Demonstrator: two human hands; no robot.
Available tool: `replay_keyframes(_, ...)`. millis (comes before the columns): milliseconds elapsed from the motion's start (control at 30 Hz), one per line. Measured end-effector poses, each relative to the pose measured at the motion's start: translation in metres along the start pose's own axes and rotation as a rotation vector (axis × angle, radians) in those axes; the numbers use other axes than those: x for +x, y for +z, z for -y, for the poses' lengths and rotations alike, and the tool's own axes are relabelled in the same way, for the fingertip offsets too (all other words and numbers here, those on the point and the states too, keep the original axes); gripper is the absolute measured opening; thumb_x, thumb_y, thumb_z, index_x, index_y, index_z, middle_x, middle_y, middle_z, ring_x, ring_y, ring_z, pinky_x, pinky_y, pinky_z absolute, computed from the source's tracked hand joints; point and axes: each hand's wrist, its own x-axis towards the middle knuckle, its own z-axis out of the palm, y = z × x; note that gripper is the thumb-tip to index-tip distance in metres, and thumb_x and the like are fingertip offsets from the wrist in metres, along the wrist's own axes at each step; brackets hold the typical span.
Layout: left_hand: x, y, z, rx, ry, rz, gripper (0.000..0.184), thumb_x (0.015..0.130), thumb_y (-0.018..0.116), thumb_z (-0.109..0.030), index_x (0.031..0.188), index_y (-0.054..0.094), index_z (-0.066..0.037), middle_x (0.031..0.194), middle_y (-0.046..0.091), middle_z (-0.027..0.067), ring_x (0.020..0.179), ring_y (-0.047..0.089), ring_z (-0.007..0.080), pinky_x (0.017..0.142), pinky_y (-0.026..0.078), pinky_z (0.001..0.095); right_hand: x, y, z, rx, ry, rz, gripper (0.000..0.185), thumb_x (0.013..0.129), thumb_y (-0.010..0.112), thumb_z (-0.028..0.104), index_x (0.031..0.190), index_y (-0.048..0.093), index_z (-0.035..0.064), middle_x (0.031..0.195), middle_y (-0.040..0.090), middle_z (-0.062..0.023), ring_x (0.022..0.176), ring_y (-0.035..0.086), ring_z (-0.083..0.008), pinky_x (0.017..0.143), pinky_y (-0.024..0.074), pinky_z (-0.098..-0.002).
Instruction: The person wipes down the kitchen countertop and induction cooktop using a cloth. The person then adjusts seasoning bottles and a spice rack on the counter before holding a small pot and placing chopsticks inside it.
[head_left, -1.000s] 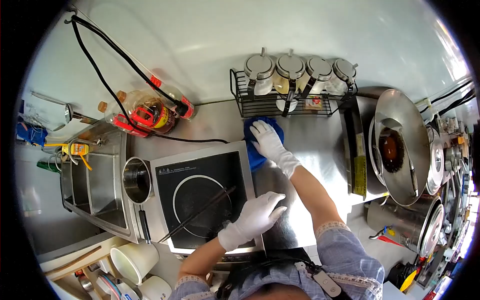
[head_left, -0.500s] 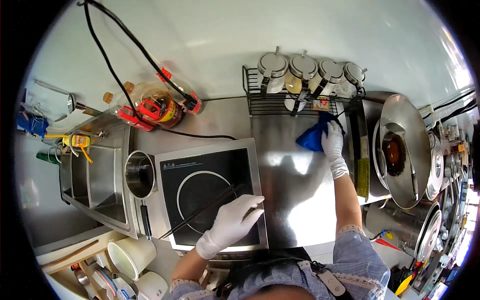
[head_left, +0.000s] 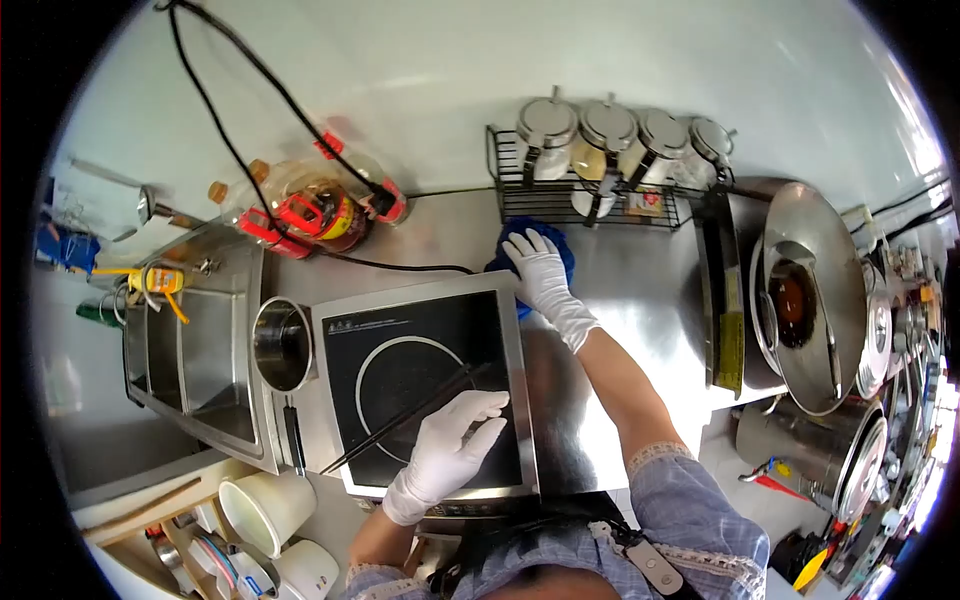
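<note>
My right hand (head_left: 541, 277), in a white glove, presses a crumpled blue cloth (head_left: 559, 247) onto the steel counter. Its fingers lie over the cloth, just right of the cooktop's upper corner and in front of the wire rack. Above the front right part of the black induction cooktop (head_left: 365, 385) hovers my left hand (head_left: 455, 440), also gloved. Its fingers are slightly curved, the thumb stands apart, and nothing shows between them. A pair of dark chopsticks (head_left: 375, 437) lies slantwise across the cooktop, partly covered by this hand.
Lidded jars (head_left: 548, 125) stand in a black wire rack (head_left: 515, 205) at the wall. Left are bottles (head_left: 340, 225), a saucepan (head_left: 283, 345) and a steel sink (head_left: 210, 370). A wok (head_left: 815, 350) with dark liquid and a ladle is right. A black cable (head_left: 400, 267) crosses behind the cooktop.
My right hand has slid the blue cloth leftward along the counter, from near the right end of the rack to beside the cooktop. My left hand has shifted slightly left.
</note>
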Motion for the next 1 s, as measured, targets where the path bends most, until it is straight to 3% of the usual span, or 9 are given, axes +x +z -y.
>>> replay_keyframes(33, 0.000, 0.002, 0.001, 0.006, 0.029, -0.005, 0.025, 0.083, 0.063, -0.004, 0.107, 0.061, 0.000, 0.099, 0.065, 0.0119, 0.084, 0.065, 0.0184, 0.076, 0.052, 0.0268, -0.004, -0.003, -0.003, -0.009, -0.003, -0.002, 0.056, 0.071, 0.071, 0.027, 0.123, 0.055, 0.0108, 0.130, 0.049, -0.0083, 0.126, 0.040, -0.0303, 0.105, 0.0318, -0.0450)
replay_keyframes(67, -0.003, 0.004, 0.000, -0.051, -0.071, -0.007, 0.024, 0.083, 0.063, -0.002, 0.107, 0.061, 0.001, 0.098, 0.065, 0.0113, 0.083, 0.065, 0.0171, 0.075, 0.051, 0.0264, -0.011, -0.008, -0.010, -0.001, -0.015, -0.014, 0.055, 0.070, 0.072, 0.025, 0.121, 0.055, 0.0111, 0.128, 0.050, -0.0075, 0.125, 0.040, -0.0299, 0.105, 0.0327, -0.0444)
replay_keyframes(233, -0.013, 0.007, 0.014, -0.009, -0.014, -0.045, 0.024, 0.084, 0.060, 0.002, 0.108, 0.061, 0.001, 0.096, 0.065, 0.0111, 0.085, 0.064, 0.0176, 0.077, 0.051, 0.0271, -0.067, -0.039, -0.092, -0.035, 0.139, -0.187, 0.047, 0.072, 0.069, 0.024, 0.116, 0.059, 0.0102, 0.127, 0.052, -0.0083, 0.122, 0.044, -0.0317, 0.101, 0.0362, -0.0448)
replay_keyframes(400, -0.023, 0.007, 0.013, 0.009, -0.024, -0.047, 0.023, 0.086, 0.061, 0.000, 0.109, 0.061, 0.000, 0.096, 0.065, 0.0106, 0.086, 0.064, 0.0168, 0.078, 0.051, 0.0269, -0.117, -0.078, -0.197, -0.278, 0.523, -0.220, 0.043, 0.081, 0.063, 0.026, 0.120, 0.057, 0.0086, 0.131, 0.051, -0.0090, 0.121, 0.045, -0.0324, 0.102, 0.0364, -0.0430)
replay_keyframes(500, -0.026, 0.009, 0.015, 0.021, -0.008, -0.032, 0.024, 0.086, 0.062, -0.001, 0.110, 0.061, 0.000, 0.097, 0.065, 0.0108, 0.086, 0.064, 0.0165, 0.079, 0.051, 0.0269, -0.122, -0.088, -0.222, -0.154, 0.610, -0.210, 0.044, 0.082, 0.063, 0.027, 0.121, 0.058, 0.0079, 0.132, 0.049, -0.0088, 0.121, 0.044, -0.0330, 0.101, 0.0380, -0.0406)
replay_keyframes(767, -0.029, 0.021, 0.007, 0.033, 0.005, 0.040, 0.023, 0.086, 0.060, 0.002, 0.109, 0.060, 0.000, 0.098, 0.064, 0.0112, 0.086, 0.064, 0.0162, 0.078, 0.051, 0.0261, -0.138, -0.093, -0.227, 0.083, 0.822, -0.210, 0.046, 0.080, 0.061, 0.027, 0.123, 0.058, 0.0105, 0.134, 0.049, -0.0092, 0.117, 0.047, -0.0365, 0.101, 0.0379, -0.0393)
replay_keyframes(1000, -0.045, 0.022, 0.002, -0.068, -0.068, 0.034, 0.020, 0.088, 0.054, 0.005, 0.107, 0.060, 0.002, 0.100, 0.065, 0.0105, 0.087, 0.064, 0.0140, 0.080, 0.050, 0.0247, -0.261, -0.113, -0.147, 0.028, 0.664, -0.224, 0.046, 0.080, 0.063, 0.017, 0.125, 0.054, 0.0097, 0.134, 0.047, -0.0134, 0.115, 0.045, -0.0371, 0.102, 0.0367, -0.0408)
